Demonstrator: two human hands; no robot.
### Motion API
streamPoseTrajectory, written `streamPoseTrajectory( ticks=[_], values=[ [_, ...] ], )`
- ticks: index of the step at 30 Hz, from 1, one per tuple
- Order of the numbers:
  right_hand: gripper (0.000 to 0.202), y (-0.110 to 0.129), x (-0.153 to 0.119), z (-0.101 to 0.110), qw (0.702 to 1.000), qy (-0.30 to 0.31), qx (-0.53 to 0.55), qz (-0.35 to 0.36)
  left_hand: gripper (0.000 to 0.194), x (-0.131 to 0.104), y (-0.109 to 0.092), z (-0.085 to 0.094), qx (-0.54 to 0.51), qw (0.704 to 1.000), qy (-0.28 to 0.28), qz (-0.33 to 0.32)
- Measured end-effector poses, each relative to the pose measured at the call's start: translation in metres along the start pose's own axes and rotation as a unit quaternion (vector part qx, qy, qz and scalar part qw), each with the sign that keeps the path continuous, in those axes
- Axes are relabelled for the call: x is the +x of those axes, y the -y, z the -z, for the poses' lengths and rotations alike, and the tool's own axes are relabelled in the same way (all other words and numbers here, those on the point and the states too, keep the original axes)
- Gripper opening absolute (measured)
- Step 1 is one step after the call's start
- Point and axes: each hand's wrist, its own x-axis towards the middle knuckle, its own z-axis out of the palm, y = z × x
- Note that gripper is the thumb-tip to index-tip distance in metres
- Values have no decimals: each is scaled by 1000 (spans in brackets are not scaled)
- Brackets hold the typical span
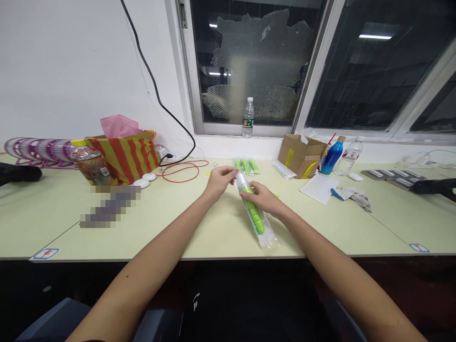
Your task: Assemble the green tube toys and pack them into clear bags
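Over the table's front half, a bright green, ribbed, tapered item (254, 214) sits inside a transparent plastic bag (270, 237). It slants, with the lower end towards me. My right hand (262, 195) is closed around its upper middle, thumb on top. At the upper end of the bag, my left hand (221, 181) pinches the plastic edge between thumb and fingertips. Part of the item's upper end is blurred by the shiny wrapping. Several similar green packages (245, 166) lie farther back, beyond my hands.
A cardboard box (299, 156), a blue bottle (332, 156) and gloves (352, 195) are on the right. Leftward stand a striped bag (131, 159) and a drink bottle (93, 164). A red cable (185, 173) loops across the pale table (199, 237).
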Motion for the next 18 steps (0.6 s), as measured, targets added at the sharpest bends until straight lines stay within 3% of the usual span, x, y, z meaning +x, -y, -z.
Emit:
streamPoseTrajectory(
  ticks=[2,5,11,18],
  values=[
    [49,-3,1,2,998,26,56,-11,18,0,-1,1,0,1000,4,10],
    [48,-10,1,2,997,5,76,-28,20,0,-3,3,4,1000,23,13],
    [42,-19,-1,2,997,-24,78,15,40,1,-4,10,-43,988,136,57],
    [41,-21,-1,1,999,-23,41,17,18,-5,-3,2,14,996,70,51]
  ],
)
